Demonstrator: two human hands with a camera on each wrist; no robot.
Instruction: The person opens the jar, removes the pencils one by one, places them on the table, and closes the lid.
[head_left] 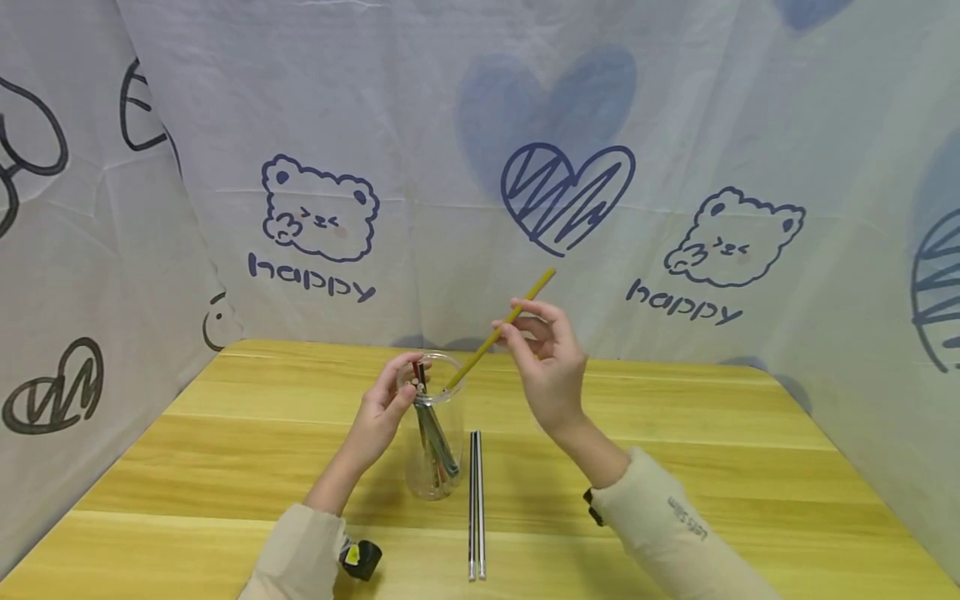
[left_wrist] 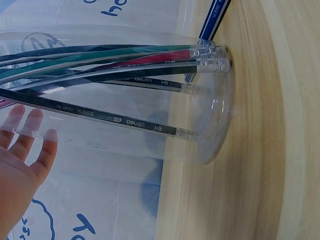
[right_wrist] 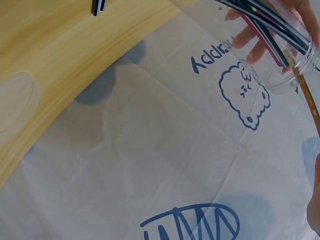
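My left hand point(head_left: 377, 412) grips a clear plastic jar point(head_left: 412, 475) near its rim, fingers around the far side. Inside lean several pencils point(left_wrist: 115, 119), dark, green and red, their eraser ends at the jar's bottom. My right hand point(head_left: 551, 371) pinches a yellow pencil point(head_left: 491, 337) between thumb and fingers, above and to the right of the jar. The pencil slants down to the left, its lower tip at the jar's mouth. In the right wrist view, that tip of the yellow pencil point(right_wrist: 306, 92) overlaps the rim.
Two striped pencils point(head_left: 477, 508) lie side by side on the wooden table point(head_left: 247, 467), just right of the jar. A clear round disc point(right_wrist: 19, 106) shows on the tabletop in the right wrist view. White cloth point(head_left: 420, 108) with printed hearts and bears hangs behind and beside the table.
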